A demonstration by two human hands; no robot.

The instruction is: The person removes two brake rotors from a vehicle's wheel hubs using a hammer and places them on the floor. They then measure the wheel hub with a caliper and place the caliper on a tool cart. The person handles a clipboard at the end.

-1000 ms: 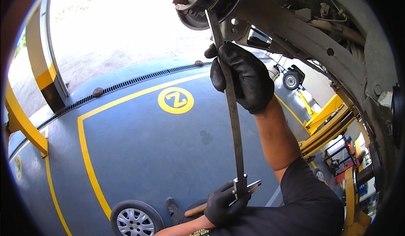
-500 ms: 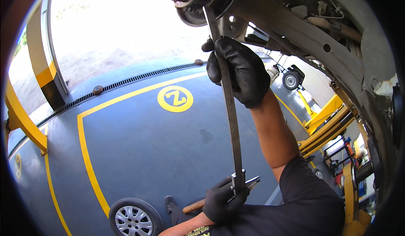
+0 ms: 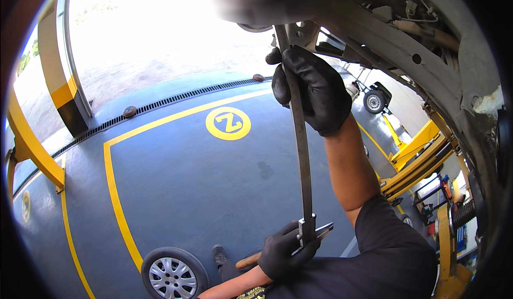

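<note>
A long metal vernier caliper [image 3: 302, 160] runs upright between my two black-gloved hands. My right hand [image 3: 315, 91], raised below the lifted car, is closed round the upper part of its beam. Down near my body, my left hand [image 3: 286, 251] is closed at the caliper's lower end, by its sliding jaw [image 3: 323, 230]. The beam's top end passes behind or into a blurred grey-brown shape [image 3: 267, 2], which covers most of the wheel hub; what it is I cannot make out. A wooden handle [image 3: 248, 260] sticks out beside my left wrist; whether that hand holds it is hidden.
The car's underside [image 3: 385, 42] fills the upper right. Yellow lift arms [image 3: 417, 165] stand at right, another yellow arm [image 3: 40, 149] at left. A wheel with a silver cover [image 3: 173, 275] is at lower left. A drain grate [image 3: 187, 93] crosses the blue floor.
A blurred shape now covers the hub that showed plainly before. My right hand and the caliper have shifted slightly right in view; both hands keep their grip.
</note>
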